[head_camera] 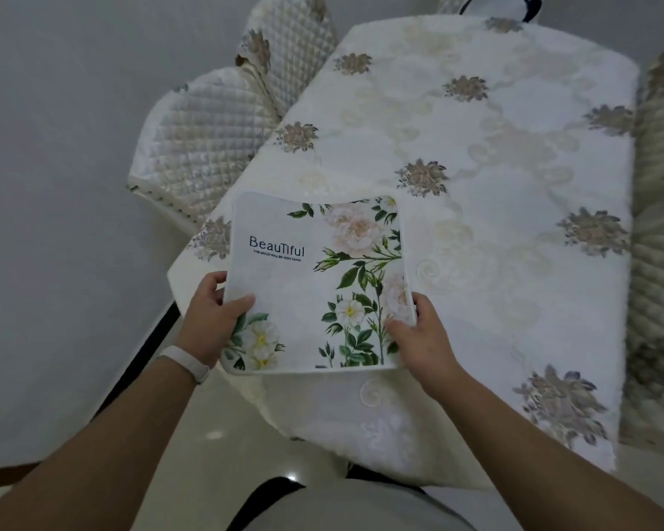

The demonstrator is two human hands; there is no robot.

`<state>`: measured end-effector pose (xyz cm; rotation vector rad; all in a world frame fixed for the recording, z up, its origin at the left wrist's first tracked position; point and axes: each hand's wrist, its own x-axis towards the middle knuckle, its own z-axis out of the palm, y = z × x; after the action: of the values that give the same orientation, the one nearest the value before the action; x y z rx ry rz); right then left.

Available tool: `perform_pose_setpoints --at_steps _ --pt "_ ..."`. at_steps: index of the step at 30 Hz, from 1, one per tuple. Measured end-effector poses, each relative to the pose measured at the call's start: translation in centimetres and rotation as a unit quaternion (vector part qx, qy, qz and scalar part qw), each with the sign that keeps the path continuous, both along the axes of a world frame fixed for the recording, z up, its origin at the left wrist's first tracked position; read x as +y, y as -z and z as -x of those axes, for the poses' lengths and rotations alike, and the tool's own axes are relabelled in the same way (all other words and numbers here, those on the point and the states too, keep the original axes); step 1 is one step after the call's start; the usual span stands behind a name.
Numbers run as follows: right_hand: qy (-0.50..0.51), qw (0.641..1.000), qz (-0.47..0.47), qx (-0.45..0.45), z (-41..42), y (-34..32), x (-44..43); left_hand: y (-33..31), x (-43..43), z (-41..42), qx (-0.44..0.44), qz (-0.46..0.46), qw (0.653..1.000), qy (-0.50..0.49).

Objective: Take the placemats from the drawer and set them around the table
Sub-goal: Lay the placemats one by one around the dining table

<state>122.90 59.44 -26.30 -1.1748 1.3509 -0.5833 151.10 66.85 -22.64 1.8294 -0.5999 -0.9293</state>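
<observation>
The white rectangular fabric placemat printed with pale roses and green leaves [315, 285] is over the near left corner of the table, its left edge reaching past the table's left edge. Whether it rests on the cloth or is held just above cannot be told.

The left hand [211, 316] grips the mat's left edge, thumb on top and fingers curled under. The right hand [418, 339] pinches the near right corner in the same way. A white wristband [185, 362] circles the left wrist.

The cream embroidered tablecloth with grey-gold flower motifs [495, 185] spreads away beyond the mat and drapes over the near edge. 2 cream quilted chair covers [204, 147] stand close against the table's left side, and another quilted chair [660, 243] sits along the right. Pale glossy floor [54, 224] lies open to the left.

The mat reads "BeauTiful", with "THE MOOD WILL BE VERY GOOD" in small capitals below.
</observation>
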Motion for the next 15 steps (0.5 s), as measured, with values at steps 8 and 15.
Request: perform_pose_setpoints --at_steps 8,15 --pt "0.11 0.992 -0.021 0.052 3.3 1.2 0.4 2.7 -6.6 2.1 0.02 -0.018 0.991 0.13" --pt "0.183 0.979 -0.048 0.077 2.3 2.2 3.0 5.4 -8.4 1.4 0.03 -0.026 0.981 0.19"
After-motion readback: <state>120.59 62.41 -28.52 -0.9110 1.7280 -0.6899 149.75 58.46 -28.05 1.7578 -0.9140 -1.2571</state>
